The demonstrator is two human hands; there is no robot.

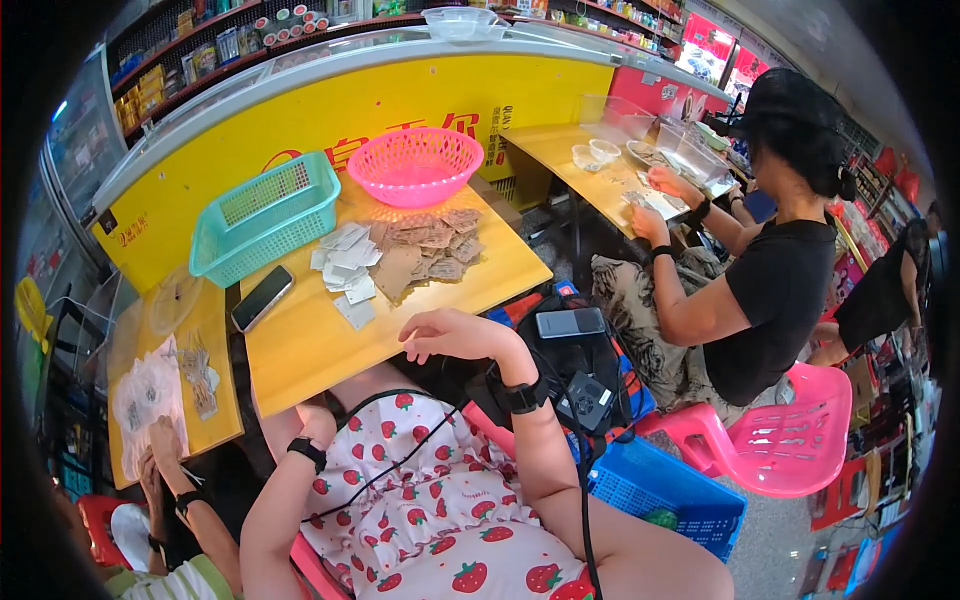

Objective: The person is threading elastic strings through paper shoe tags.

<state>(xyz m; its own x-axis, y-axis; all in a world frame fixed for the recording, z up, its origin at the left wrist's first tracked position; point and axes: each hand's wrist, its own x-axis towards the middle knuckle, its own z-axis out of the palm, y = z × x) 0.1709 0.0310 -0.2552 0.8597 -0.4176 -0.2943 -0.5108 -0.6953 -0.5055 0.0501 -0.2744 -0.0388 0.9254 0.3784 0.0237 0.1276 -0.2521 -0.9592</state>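
Observation:
My right hand (pixel 450 334) hovers at the near right edge of the wooden table (pixel 300 345), its fingers loosely bent and apart with nothing in them. Low beside my lap is my left hand (pixel 317 424); the table edge and my leg hide its fingers. On the table lie a pile of brownish flat pieces (pixel 425 255) and a smaller heap of white flat pieces (pixel 347 262), nearer to my right hand than to my left. A dark phone (pixel 263 299) lies at the table's left side.
Behind the pieces stand a teal basket (pixel 265 232) and a pink round basket (pixel 415 180). At right a person in black (pixel 765 270) handles small pieces at another table; at left, a person's hands (pixel 165 440) work beside a plastic bag (pixel 150 395). A black bag (pixel 570 370) sits by my right arm.

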